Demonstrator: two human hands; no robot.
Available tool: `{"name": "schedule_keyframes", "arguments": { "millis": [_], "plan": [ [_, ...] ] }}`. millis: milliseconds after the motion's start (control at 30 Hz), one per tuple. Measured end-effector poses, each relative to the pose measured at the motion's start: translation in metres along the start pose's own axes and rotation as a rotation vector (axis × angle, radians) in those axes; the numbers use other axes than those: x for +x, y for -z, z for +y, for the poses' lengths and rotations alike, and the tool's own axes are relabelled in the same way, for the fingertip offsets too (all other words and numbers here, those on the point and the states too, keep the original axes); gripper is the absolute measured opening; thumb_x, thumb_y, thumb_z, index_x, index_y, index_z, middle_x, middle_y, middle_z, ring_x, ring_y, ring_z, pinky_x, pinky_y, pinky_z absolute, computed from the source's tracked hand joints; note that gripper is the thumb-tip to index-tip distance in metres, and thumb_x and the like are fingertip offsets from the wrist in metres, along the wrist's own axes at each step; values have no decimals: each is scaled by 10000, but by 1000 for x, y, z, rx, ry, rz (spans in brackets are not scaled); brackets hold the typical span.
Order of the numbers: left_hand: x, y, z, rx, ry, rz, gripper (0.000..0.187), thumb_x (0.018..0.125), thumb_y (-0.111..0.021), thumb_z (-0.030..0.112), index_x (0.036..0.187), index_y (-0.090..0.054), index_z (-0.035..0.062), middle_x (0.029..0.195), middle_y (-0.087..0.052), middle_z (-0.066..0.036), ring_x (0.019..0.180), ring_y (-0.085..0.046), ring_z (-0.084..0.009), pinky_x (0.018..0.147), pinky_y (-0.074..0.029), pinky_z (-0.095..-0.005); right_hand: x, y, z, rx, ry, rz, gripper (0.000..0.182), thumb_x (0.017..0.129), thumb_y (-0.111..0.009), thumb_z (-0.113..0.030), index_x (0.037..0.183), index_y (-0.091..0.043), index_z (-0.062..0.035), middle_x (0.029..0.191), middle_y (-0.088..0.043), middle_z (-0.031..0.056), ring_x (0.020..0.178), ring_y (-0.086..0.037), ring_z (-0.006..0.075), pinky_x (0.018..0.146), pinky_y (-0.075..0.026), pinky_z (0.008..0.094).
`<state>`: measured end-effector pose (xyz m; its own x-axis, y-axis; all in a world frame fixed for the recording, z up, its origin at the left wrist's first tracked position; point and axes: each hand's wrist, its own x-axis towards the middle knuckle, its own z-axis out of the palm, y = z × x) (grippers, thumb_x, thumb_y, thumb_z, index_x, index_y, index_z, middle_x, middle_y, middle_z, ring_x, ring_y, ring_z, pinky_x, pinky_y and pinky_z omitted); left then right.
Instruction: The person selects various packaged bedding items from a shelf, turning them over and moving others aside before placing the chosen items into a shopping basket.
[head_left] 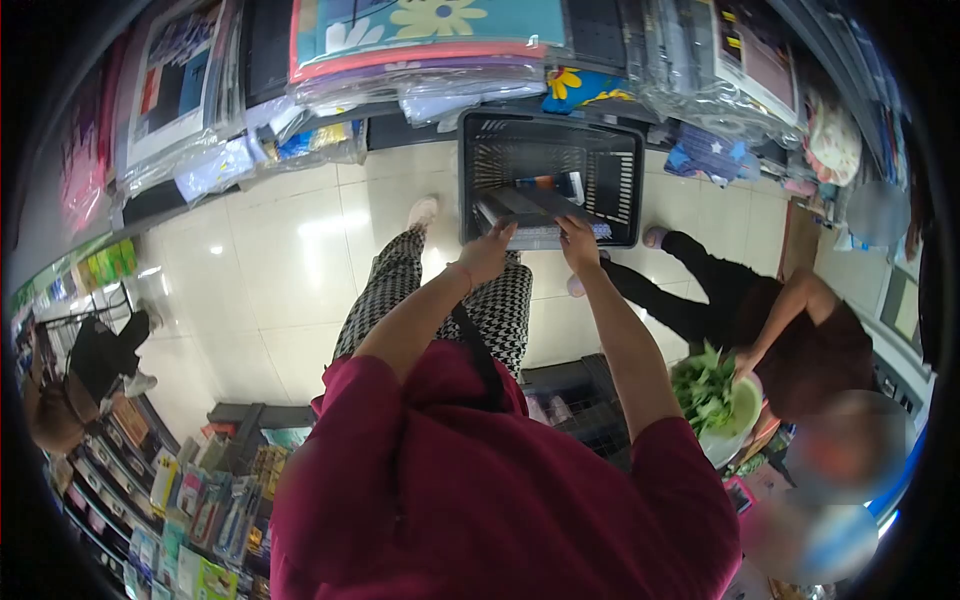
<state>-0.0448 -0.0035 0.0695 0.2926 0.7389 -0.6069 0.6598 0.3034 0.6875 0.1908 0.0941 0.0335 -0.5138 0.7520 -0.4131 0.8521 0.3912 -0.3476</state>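
Observation:
A black plastic shopping basket point(550, 130) is in front of my legs, its openwork walls showing light through the slots. Over its near side, my left hand point(487, 252) and my right hand point(578, 245) are closed on the two near corners of a flat dark-grey package point(535, 208). The package tilts into the basket and overlaps its near rim. Beyond it, inside the basket, a small box with a bright printed picture point(568, 187) shows in part. Behind the package, the basket's lower contents are hidden.
Plastic-wrapped folded textiles point(430, 50) fill the shelf beyond the basket. To the right, a person point(800, 330) holds a bowl of leafy greens point(705, 385). Another person point(100, 350) is at far left. Packaged goods point(210, 500) line the shelves behind me, lower left.

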Motion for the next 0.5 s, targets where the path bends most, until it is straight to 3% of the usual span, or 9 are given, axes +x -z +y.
{"name": "schedule_keyframes", "arguments": {
  "millis": [100, 200, 267, 333, 433, 500],
  "plan": [
    [3, 1, 2, -2, 63, -16, 770, 788, -470, 39, 1476, -133, 111, 1516, -139, -203, 1161, -506, -412, 907, -477, -435, 7, -8, 1, -29, -12, -14, 498, 755, -639, -23, 1235, -546, -117, 1294, -503, 147, 1194, -458, 344, 1049, -347, 416],
    [41, -54, -50, 62, -26, 16, 784, 788, -485, 53, 1478, -118, 119, 1514, -156, -197, 1165, -511, -392, 925, -462, -444, 14, -19, 5, -95, -32, -58, 523, 776, -611, -63, 1284, -488, -74, 1332, -464, 163, 1249, -412, 332, 1057, -341, 406],
    [44, -56, -63, 30, -42, 22, 781, 789, -492, 59, 1476, -124, 113, 1487, -218, -206, 1165, -514, -381, 938, -450, -443, 20, -27, 10, -72, -40, -95, 519, 778, -598, -79, 1284, -484, -57, 1332, -462, 170, 1254, -409, 331, 1058, -340, 399],
    [18, -18, -44, -129, 17, -15, 771, 790, -496, 66, 1471, -136, 100, 1442, -315, -225, 1168, -512, -369, 953, -437, -438, 25, -29, 13, -30, -58, -147, 510, 776, -587, -91, 1275, -490, -44, 1324, -467, 178, 1245, -420, 333, 1057, -340, 394],
    [-3, 31, -38, -209, 127, -110, 741, 797, -500, 86, 1456, -162, 66, 1328, -453, -246, 1182, -498, -361, 957, -423, -429, 28, -22, 14, 46, -153, -271, 525, 810, -576, -123, 1321, -456, -107, 1402, -393, 155, 1315, -342, 322, 1075, -331, 415],
    [-23, 45, -50, -163, 70, 62, 700, 816, -508, 101, 1439, -193, 41, 1256, -496, -282, 1152, -506, -379, 933, -428, -440, 20, -15, 10, 57, -140, -200, 494, 798, -576, -135, 1282, -492, -76, 1323, -467, 186, 1246, -420, 335, 1052, -350, 401]
  ]
}}
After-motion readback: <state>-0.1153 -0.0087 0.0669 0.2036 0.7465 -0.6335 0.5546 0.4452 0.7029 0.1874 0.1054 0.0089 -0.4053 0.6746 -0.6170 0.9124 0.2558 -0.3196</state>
